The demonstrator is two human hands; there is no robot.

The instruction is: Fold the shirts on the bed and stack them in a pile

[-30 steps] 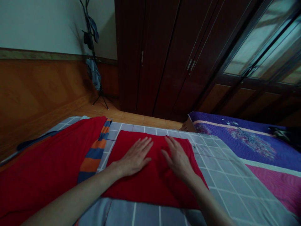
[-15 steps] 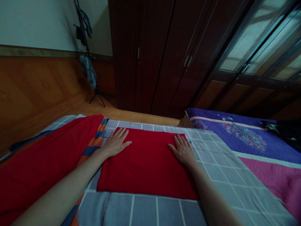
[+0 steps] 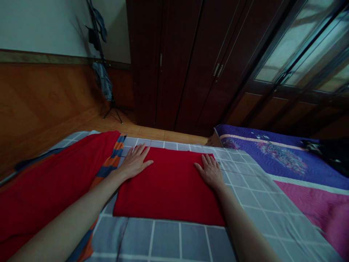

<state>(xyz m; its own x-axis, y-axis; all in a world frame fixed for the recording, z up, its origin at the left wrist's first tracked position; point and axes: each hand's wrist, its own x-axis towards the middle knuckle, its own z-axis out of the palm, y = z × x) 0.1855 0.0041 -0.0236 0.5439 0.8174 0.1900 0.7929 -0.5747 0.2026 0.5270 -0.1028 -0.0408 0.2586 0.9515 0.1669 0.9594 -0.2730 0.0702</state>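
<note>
A folded red cloth (image 3: 170,185), perhaps a garment, lies flat as a rough rectangle on a grey-blue checked bedsheet (image 3: 166,240). My left hand (image 3: 135,162) rests on its far left corner, palm down with fingers stretched out. On the far right corner lies my right hand (image 3: 210,170), also flat, its thumb pointing inward. Neither hand grips the cloth. To the left, another red cloth (image 3: 54,185) is spread over an orange-and-blue striped one (image 3: 110,162); my left forearm passes over part of them.
A purple and pink bedspread (image 3: 272,156) covers a surface at the right, with a dark cloth (image 3: 331,151) on it. Beyond the bed stand a dark wooden wardrobe (image 3: 177,65) and a coat rack (image 3: 102,54) with clothes. A strip of tiled floor (image 3: 174,135) shows between.
Both hands stay at the far corners of the folded red cloth. Its near edge sits slightly farther up the view, and the left fingers look a little more raised.
</note>
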